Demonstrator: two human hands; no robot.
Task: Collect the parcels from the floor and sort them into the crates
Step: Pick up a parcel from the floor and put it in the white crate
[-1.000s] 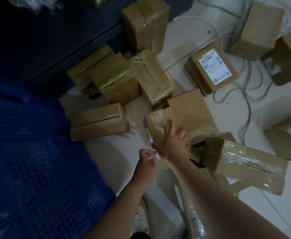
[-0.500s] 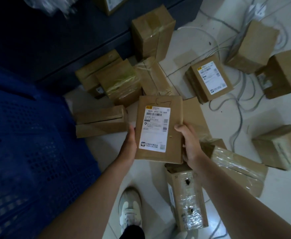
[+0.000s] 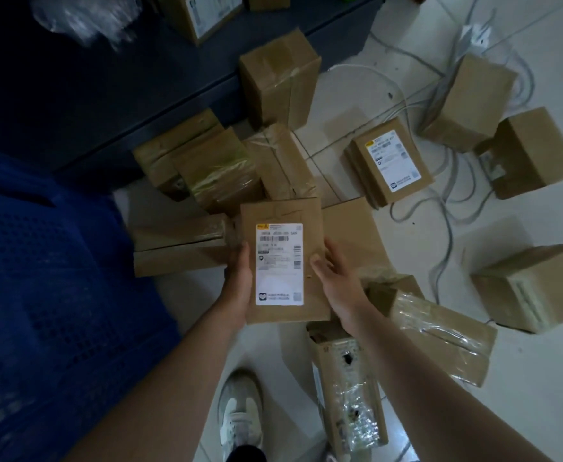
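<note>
A second ago the parcel [image 3: 283,261] lay on the floor [image 3: 523,378] with only the right hand [image 3: 335,278] on it. Now it is up in the air over the pile [image 3: 226,175], white label [image 3: 279,285] facing up. The left hand [image 3: 238,278] grips its left edge and the right hand its right edge, thumbs on top (the other fingers are mostly hidden, likely curled under). So the pick-up is done. Next it must go in a crate, maybe the blue crate [image 3: 56,295] by the floor's left edge.
</note>
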